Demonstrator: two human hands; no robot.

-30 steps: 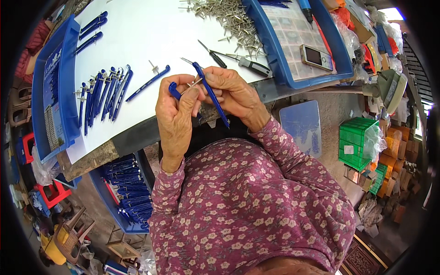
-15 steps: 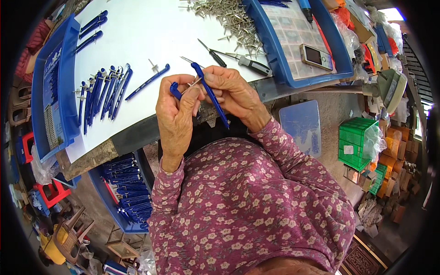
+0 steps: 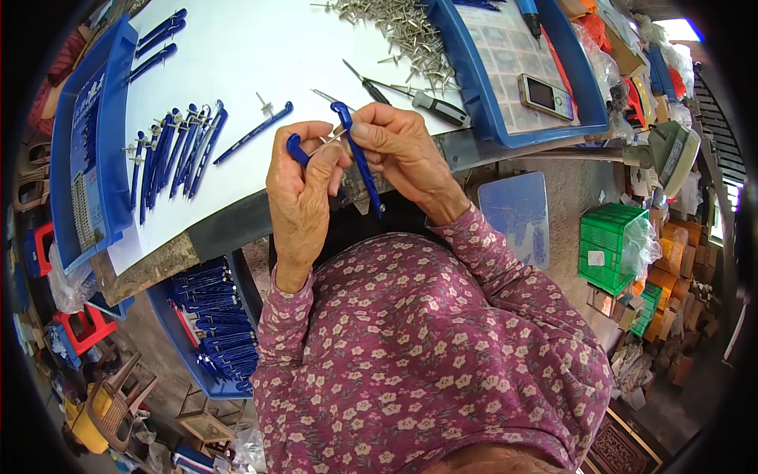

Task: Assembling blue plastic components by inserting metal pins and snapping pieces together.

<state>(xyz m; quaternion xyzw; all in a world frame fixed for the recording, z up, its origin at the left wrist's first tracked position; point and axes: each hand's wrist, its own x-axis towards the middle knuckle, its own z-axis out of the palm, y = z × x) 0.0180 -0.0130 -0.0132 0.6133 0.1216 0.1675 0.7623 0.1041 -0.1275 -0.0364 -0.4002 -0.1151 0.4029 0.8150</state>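
Observation:
My right hand (image 3: 403,154) pinches a long blue plastic strip (image 3: 365,175) with a rounded head, its lower end pointing down toward my lap. In my left hand (image 3: 304,189), closed as well, is another blue strip, its rounded end (image 3: 295,148) showing beside the index finger and the rest hidden by the hand. Between the two sets of fingertips a thin metal piece (image 3: 338,133) meets the strip in the right hand; its far part is covered. Just beyond, on the white table top (image 3: 260,63), lies a lone blue strip (image 3: 253,134) with a metal pin standing from it.
Several pinned blue strips (image 3: 181,146) lie in a row at left, beside a blue tray (image 3: 120,178). A heap of metal pins (image 3: 410,39) and a screwdriver (image 3: 444,110) lie beyond my hands. The right tray (image 3: 482,91) holds a phone (image 3: 546,96). Below stand a full bin (image 3: 217,387) and a stool (image 3: 517,217).
The strip in my right hand has swung slightly, its lower end moving left and up. Both hands stay close together with their grips kept.

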